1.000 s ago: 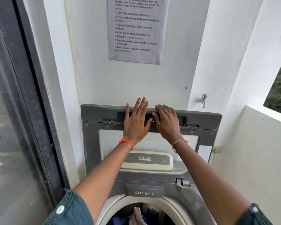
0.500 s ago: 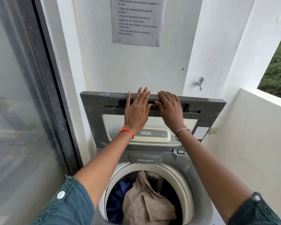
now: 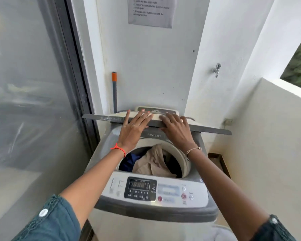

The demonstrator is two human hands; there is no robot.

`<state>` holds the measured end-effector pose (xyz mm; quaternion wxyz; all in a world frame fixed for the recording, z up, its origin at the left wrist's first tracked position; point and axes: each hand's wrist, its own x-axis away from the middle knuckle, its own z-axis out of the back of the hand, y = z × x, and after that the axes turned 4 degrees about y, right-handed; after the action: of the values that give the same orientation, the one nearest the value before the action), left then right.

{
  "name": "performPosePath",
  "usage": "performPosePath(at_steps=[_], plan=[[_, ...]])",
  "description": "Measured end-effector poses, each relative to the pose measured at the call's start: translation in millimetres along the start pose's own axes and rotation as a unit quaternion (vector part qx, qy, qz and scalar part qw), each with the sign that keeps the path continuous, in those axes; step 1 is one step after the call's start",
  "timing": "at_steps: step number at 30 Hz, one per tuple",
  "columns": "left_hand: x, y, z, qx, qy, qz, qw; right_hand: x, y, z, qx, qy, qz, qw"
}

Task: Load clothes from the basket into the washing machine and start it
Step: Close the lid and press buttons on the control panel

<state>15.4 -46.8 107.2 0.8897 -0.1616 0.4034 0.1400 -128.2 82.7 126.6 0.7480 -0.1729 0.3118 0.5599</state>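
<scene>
Left hand (image 3: 134, 129), right hand (image 3: 178, 131) pressing lid (image 3: 101, 117), clothes (image 3: 151, 162) beneath, tap (image 3: 217, 69) behind

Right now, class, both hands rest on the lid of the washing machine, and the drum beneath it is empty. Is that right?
Not quite. The drum is not empty: the head view shows a beige garment and a blue garment inside it. The rest holds: the left hand and the right hand both rest on the lid.
</scene>
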Motion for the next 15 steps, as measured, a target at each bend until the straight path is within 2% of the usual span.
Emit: performPosePath(at_steps=[3, 6, 13, 15], plan=[[34, 7, 9, -0.025, -0.099, -0.030, 0.994, 36, -9, -1, -0.018, -0.135, -0.019, 0.991], [59, 18, 10, -0.039, -0.202, -0.009, 0.979, 56, -14, -8, -0.011, -0.209, -0.014, 0.978], [84, 16, -3, -0.041, -0.348, 0.000, 0.936, 75, -21, -38, -0.051, -0.286, -0.036, 0.956], [87, 14, -11, -0.025, -0.353, -0.016, 0.935, 77, -19, -42, -0.076, -0.297, -0.034, 0.951]])
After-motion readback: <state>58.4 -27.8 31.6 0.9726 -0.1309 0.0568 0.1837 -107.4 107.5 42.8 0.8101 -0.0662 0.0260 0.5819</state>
